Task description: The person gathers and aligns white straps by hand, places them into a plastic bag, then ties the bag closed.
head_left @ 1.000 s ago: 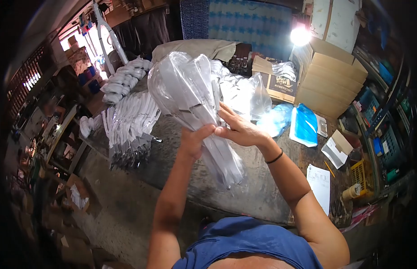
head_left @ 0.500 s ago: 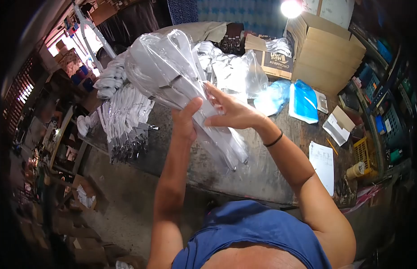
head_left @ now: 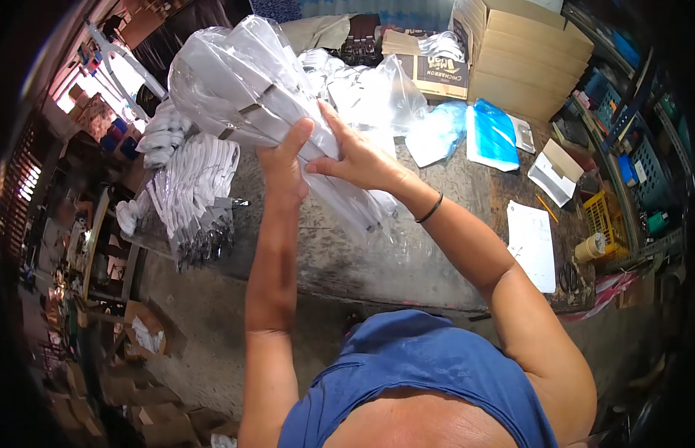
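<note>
A bundle of white looped straps in clear plastic wrap (head_left: 235, 93) is held up over the table, tilted with its wide looped end at the upper left. My left hand (head_left: 286, 157) wraps round its lower left side, thumb on top. On the other side, my right hand (head_left: 356, 158) presses against the bundle, its fingers partly hidden behind the plastic; both hands are closed on it. Dark bands show across the straps. Below the hands, the narrow end points down to the right. A pile of similar white straps with dark ends (head_left: 194, 179) lies at the left.
On the worn dark table (head_left: 340, 261) are a blue plastic packet (head_left: 493, 134), a small open carton (head_left: 554, 173), a printed sheet (head_left: 532, 243) and a pencil (head_left: 547, 208). Large cardboard boxes (head_left: 526, 63) stand behind. Shelves with crates (head_left: 607, 220) line the right side.
The bundle and both hands have shifted up and left in the view, and the whole scene has shifted slightly with the camera. My right hand has closed in against the bundle.
</note>
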Motion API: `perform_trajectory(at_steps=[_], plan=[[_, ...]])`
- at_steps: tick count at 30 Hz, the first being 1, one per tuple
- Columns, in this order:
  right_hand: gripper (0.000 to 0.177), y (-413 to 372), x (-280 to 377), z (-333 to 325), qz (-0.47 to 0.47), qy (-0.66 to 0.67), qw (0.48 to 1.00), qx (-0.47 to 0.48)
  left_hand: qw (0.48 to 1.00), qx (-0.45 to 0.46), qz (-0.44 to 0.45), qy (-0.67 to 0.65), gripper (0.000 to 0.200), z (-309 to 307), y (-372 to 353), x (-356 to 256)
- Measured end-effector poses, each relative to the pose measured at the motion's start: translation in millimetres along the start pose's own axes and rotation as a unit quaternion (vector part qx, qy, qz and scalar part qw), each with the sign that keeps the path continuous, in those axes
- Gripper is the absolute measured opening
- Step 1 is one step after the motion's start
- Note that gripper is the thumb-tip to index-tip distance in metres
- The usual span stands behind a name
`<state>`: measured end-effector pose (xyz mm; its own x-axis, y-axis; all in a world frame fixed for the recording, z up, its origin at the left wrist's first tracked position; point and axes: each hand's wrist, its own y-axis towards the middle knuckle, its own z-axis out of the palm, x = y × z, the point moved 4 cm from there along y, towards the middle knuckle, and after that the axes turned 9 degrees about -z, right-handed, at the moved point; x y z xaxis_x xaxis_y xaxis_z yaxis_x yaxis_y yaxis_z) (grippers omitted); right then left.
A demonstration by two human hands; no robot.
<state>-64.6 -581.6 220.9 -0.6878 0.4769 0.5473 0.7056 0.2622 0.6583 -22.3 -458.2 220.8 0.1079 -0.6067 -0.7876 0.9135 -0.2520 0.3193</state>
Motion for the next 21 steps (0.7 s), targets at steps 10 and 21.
perform_trajectory(at_steps=[10,21], plan=[[0.096,-58.0,23.7,-51.9,0.078,-0.051,0.992,-0.088,0.999,-0.008,-0.018,0.031,0.058,14.2,14.7,17.2],[0.111,-165.0,-9.2,25.0,0.456,0.713,0.46,-0.268,0.993,0.008,-0.064,0.099,0.029,41.6,-7.1,40.0]])
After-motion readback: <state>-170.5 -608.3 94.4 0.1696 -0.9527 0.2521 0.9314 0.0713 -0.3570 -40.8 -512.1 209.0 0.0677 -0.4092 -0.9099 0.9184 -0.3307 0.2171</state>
